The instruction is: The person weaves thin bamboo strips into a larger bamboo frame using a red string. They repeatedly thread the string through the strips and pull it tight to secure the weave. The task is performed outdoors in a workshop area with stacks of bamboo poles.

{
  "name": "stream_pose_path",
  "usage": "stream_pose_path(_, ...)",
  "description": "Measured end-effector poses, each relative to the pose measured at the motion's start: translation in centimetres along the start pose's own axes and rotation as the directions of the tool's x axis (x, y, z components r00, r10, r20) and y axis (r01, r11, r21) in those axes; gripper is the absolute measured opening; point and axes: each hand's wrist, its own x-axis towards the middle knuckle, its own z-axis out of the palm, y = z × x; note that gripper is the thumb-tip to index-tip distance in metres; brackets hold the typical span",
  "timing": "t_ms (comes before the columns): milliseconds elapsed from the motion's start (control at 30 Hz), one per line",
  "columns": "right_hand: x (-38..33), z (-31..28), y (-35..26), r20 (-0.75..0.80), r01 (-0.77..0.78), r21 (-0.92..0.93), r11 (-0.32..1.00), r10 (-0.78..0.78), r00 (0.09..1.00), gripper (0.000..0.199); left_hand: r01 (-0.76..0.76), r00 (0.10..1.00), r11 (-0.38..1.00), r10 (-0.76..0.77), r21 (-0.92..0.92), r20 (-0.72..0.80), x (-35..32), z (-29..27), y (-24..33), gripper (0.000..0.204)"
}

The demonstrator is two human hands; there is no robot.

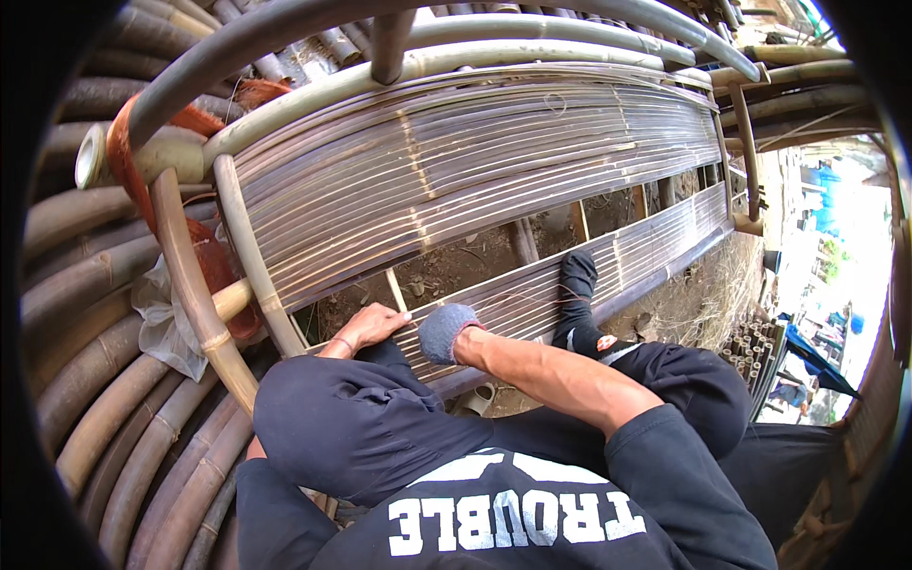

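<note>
Head view: bare left hand [369, 328] lies flat, fingers spread, on bamboo slats [532, 299]; gloved right hand [445, 332] presses them, grip unclear.

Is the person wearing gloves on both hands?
No, only the right hand wears a grey glove; the left hand lies bare on the bamboo slats.

Soft daylight; right edge overexposed; heavy fisheye bending; black corners
</note>
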Motion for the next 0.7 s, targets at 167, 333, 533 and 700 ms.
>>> stream_pose_path(167, -0.3, 1.2, 1.5, -0.051, 0.078, 0.199, 0.977, -0.069, 0.996, 0.032, -0.002, 0.988, 0.857, -0.08, 0.516, 0.136, -0.7, -4.8, 4.2, 0.061)
stream_pose_path(333, 1.7, 3.1, 4.6, -0.083, 0.169, 0.244, 0.955, -0.153, 0.985, 0.033, -0.122, 0.979, 0.818, 0.004, 0.562, 0.206, -1.3, -13.2, 15.9, 0.049)
stream_pose_path(533, -8.8, -5.5, 13.0, -0.258, 0.216, 0.733, 0.645, -0.03, 0.966, 0.033, -0.135, 0.989, 0.74, 0.146, 0.659, 0.039, -1.1, -16.2, 27.3, 0.039)
stream_pose_path(700, -22.5, -2.8, 26.9, -0.009, -0.066, 0.905, 0.421, 0.173, 0.985, 0.023, -0.285, 0.957, 0.779, 0.197, 0.559, 0.214, 3.5, -11.6, 29.3, 0.041)
